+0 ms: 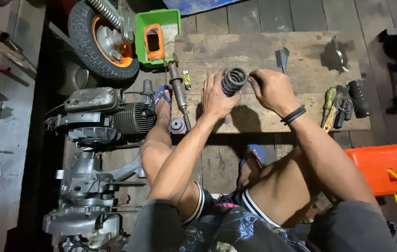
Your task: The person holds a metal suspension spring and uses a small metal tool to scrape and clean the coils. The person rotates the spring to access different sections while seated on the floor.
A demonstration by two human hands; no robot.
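- The left hand (217,97) and right hand (273,91) both clamp a dark coil spring (233,80) above the wooden worktop (263,51), at frame centre.
- A shock absorber rod (179,91) lies left of them.

Dark ribbed metal spring (234,80), worn stained wooden board (301,56); dull cast-metal engine (109,116), glossy orange plastic toolbox (385,168)
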